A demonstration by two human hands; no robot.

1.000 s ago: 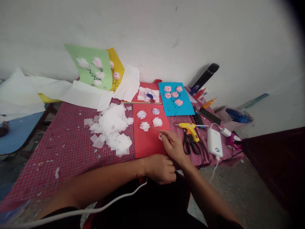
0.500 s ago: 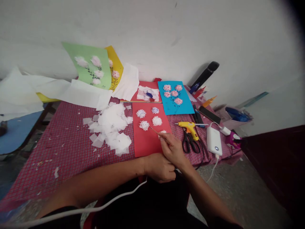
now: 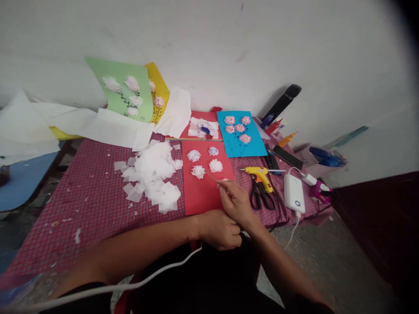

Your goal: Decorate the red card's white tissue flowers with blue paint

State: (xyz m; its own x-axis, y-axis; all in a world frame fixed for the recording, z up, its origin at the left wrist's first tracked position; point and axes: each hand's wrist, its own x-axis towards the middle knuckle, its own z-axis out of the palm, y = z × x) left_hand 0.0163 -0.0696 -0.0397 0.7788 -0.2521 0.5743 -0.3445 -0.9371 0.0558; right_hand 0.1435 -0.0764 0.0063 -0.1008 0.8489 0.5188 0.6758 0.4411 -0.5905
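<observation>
My right hand (image 3: 236,201) pinches a thin brown stick (image 3: 211,176), its tip at the right edge of a white tissue flower (image 3: 197,172) with dark specks. This flower is on a red sheet (image 3: 201,196) with several others: two blue-speckled flowers (image 3: 194,155) above, a plain white flower (image 3: 215,165) to the right, and one partly hidden by my right hand. My left hand (image 3: 220,230) is curled closed at the sheet's lower edge, under my right wrist; whatever its fingers might hold is hidden. A blue-stained tissue (image 3: 195,128) lies behind the sheet.
Cut white tissue squares (image 3: 153,168) are heaped to the left. On the right lie a yellow glue gun (image 3: 262,174), black scissors (image 3: 257,199), a white power bank (image 3: 293,194) and cables. A blue flower card (image 3: 234,146) sits behind; a green card (image 3: 111,102) leans on the wall.
</observation>
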